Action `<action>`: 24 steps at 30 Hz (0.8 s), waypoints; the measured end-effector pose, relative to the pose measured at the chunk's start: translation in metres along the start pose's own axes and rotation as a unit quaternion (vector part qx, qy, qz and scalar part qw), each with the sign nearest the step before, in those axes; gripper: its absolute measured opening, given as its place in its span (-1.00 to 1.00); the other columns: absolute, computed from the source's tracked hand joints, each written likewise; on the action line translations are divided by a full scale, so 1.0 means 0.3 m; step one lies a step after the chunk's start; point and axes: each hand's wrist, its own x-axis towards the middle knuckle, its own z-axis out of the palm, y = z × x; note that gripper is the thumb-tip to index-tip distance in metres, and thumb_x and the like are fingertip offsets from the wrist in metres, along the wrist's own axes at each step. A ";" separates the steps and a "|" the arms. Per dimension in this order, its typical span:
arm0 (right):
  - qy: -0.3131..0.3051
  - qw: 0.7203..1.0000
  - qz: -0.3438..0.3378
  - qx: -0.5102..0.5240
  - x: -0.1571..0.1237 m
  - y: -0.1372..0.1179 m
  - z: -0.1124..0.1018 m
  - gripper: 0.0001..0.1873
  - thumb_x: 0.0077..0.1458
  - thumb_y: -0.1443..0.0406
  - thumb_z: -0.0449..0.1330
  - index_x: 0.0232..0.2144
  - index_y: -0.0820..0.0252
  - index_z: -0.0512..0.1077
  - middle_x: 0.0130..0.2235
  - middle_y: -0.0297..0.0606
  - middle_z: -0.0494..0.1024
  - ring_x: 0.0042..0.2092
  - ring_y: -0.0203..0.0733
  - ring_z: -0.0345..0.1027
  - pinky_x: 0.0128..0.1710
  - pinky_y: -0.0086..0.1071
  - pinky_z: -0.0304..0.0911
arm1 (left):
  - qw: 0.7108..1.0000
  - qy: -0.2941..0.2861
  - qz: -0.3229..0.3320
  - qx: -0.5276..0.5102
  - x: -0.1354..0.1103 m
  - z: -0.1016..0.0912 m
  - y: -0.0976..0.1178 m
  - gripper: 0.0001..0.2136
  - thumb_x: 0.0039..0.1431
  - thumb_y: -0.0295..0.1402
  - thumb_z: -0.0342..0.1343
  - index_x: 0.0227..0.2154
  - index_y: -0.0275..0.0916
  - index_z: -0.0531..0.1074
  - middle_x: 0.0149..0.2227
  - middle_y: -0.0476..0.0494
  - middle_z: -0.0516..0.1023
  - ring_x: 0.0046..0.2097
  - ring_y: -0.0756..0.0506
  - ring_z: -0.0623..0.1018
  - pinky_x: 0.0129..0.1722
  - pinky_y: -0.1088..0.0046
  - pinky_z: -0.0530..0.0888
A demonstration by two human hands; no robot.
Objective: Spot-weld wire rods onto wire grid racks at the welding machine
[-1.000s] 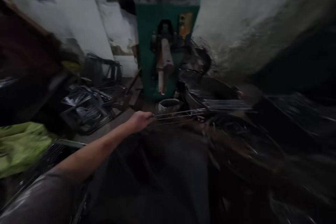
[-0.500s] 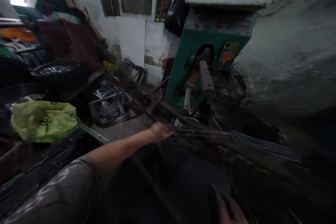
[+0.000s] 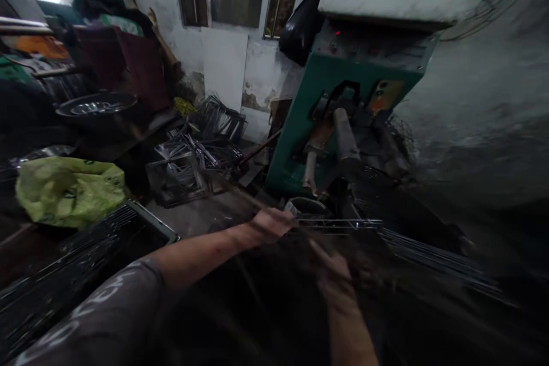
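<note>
My left hand [image 3: 274, 224] is closed at the left end of a thin metal wire frame [image 3: 338, 223], whose parallel rods run out to the right. Lower and to the right is my right hand [image 3: 334, 267], a little apart from the left one. Motion smears its fingers, and whether it holds anything cannot be made out. Beyond both hands stands a green machine [image 3: 285, 151] with two thick projecting metal arms. Several long metal rods [image 3: 437, 254] lie to the right of the wire frame.
Bent wire frames [image 3: 189, 151] are heaped on the floor at left centre. A yellow-green plastic bag [image 3: 71, 191] lies beside a rack of dark wire pieces [image 3: 94, 251]. A black bag [image 3: 302, 28] hangs by the machine. A round basin [image 3: 98, 104] stands further left.
My right hand has come up and inward from the bottom edge, close to my left hand. My left hand has shifted slightly right. The view has moved a little.
</note>
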 end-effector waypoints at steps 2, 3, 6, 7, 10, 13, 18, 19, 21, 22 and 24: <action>0.011 0.999 0.010 0.047 0.052 0.000 0.070 -0.57 -0.44 0.10 0.44 -0.50 0.17 0.41 -0.52 -0.36 0.45 -0.54 -0.27 0.27 -0.62 -0.41 0.27 | 1.000 0.001 -0.014 -0.007 0.000 -0.005 -0.001 -0.73 0.29 -0.25 -0.10 -0.32 -0.24 0.46 -0.38 -0.15 0.55 -0.29 -0.07 0.54 -0.34 0.52 0.37; 0.011 0.998 0.004 0.061 0.070 0.002 0.088 -0.57 -0.43 0.11 0.43 -0.50 0.17 0.40 -0.55 -0.38 0.43 -0.54 -0.27 0.28 -0.58 -0.40 0.28 | 1.000 -0.002 -0.019 -0.009 0.000 -0.009 -0.004 -0.73 0.29 -0.24 -0.10 -0.33 -0.24 0.46 -0.39 -0.15 0.55 -0.30 -0.07 0.54 -0.36 0.53 0.35; -0.003 0.997 -0.025 0.070 0.096 0.002 0.115 -0.59 -0.35 0.08 0.39 -0.46 0.18 0.42 -0.56 -0.37 0.44 -0.48 -0.21 0.33 -0.47 -0.35 0.31 | 0.999 -0.001 -0.030 -0.021 0.001 -0.020 -0.018 -0.74 0.28 -0.24 -0.07 -0.35 -0.25 0.45 -0.43 -0.12 0.54 -0.33 -0.07 0.53 -0.38 0.53 0.32; -0.006 0.997 -0.027 0.078 0.099 0.002 0.123 -0.58 -0.35 0.07 0.39 -0.46 0.18 0.42 -0.54 -0.35 0.46 -0.46 -0.19 0.35 -0.44 -0.33 0.32 | 0.999 0.001 -0.035 -0.030 0.002 -0.022 -0.024 -0.74 0.27 -0.23 -0.06 -0.37 -0.25 0.45 -0.43 -0.12 0.53 -0.34 -0.06 0.53 -0.39 0.53 0.31; -0.009 0.993 -0.041 0.110 0.104 0.005 0.154 -0.57 -0.39 0.05 0.39 -0.49 0.18 0.41 -0.50 -0.34 0.48 -0.42 -0.18 0.35 -0.36 -0.31 0.31 | 0.997 0.003 -0.051 -0.065 0.002 -0.024 -0.042 -0.75 0.26 -0.23 -0.04 -0.41 -0.26 0.43 -0.48 -0.09 0.50 -0.41 -0.02 0.49 -0.44 0.55 0.26; -0.013 0.994 -0.078 0.080 0.107 0.009 0.185 -0.61 -0.30 0.04 0.36 -0.50 0.19 0.42 -0.49 -0.35 0.47 -0.39 -0.19 0.33 -0.30 -0.31 0.29 | 0.994 0.005 -0.045 -0.095 -0.001 -0.025 -0.062 -0.74 0.26 -0.24 -0.04 -0.45 -0.27 0.40 -0.53 -0.05 0.46 -0.47 0.01 0.42 -0.47 0.56 0.21; -0.026 0.990 -0.111 0.086 0.107 -0.005 0.203 -0.66 -0.20 0.07 0.31 -0.43 0.20 0.44 -0.43 -0.32 0.50 -0.32 -0.17 0.35 -0.23 -0.30 0.29 | 0.991 0.027 -0.042 -0.128 0.007 -0.028 -0.076 -0.73 0.27 -0.24 -0.05 -0.45 -0.28 0.39 -0.53 -0.04 0.45 -0.48 0.03 0.40 -0.48 0.57 0.20; -0.027 0.989 -0.115 0.092 0.110 -0.008 0.200 -0.66 -0.20 0.07 0.31 -0.42 0.19 0.44 -0.42 -0.32 0.50 -0.32 -0.17 0.35 -0.24 -0.30 0.29 | 0.990 0.032 -0.043 -0.128 0.011 -0.028 -0.073 -0.73 0.26 -0.24 -0.05 -0.45 -0.28 0.40 -0.52 -0.04 0.45 -0.47 0.03 0.41 -0.48 0.57 0.20; -0.021 0.989 -0.115 0.090 0.124 -0.011 0.188 -0.65 -0.22 0.08 0.31 -0.42 0.19 0.43 -0.43 -0.33 0.49 -0.35 -0.19 0.33 -0.29 -0.32 0.27 | 0.991 0.038 -0.046 -0.121 0.023 -0.025 -0.063 -0.74 0.26 -0.23 -0.04 -0.43 -0.27 0.42 -0.51 -0.05 0.46 -0.46 0.02 0.42 -0.47 0.57 0.21; -0.014 0.990 -0.111 0.084 0.134 -0.010 0.179 -0.64 -0.24 0.07 0.32 -0.43 0.19 0.43 -0.45 -0.35 0.48 -0.39 -0.22 0.31 -0.34 -0.35 0.26 | 0.991 0.038 -0.046 -0.117 0.031 -0.022 -0.057 -0.74 0.26 -0.23 -0.03 -0.42 -0.27 0.43 -0.51 -0.05 0.47 -0.46 0.02 0.43 -0.47 0.57 0.21; 0.004 0.992 -0.104 0.075 0.159 -0.008 0.162 -0.61 -0.29 0.06 0.34 -0.44 0.19 0.41 -0.51 -0.40 0.43 -0.46 -0.28 0.23 -0.45 -0.40 0.19 | 0.992 0.040 -0.046 -0.111 0.048 -0.015 -0.047 -0.74 0.26 -0.23 -0.03 -0.41 -0.28 0.45 -0.51 -0.06 0.47 -0.46 0.01 0.44 -0.47 0.56 0.21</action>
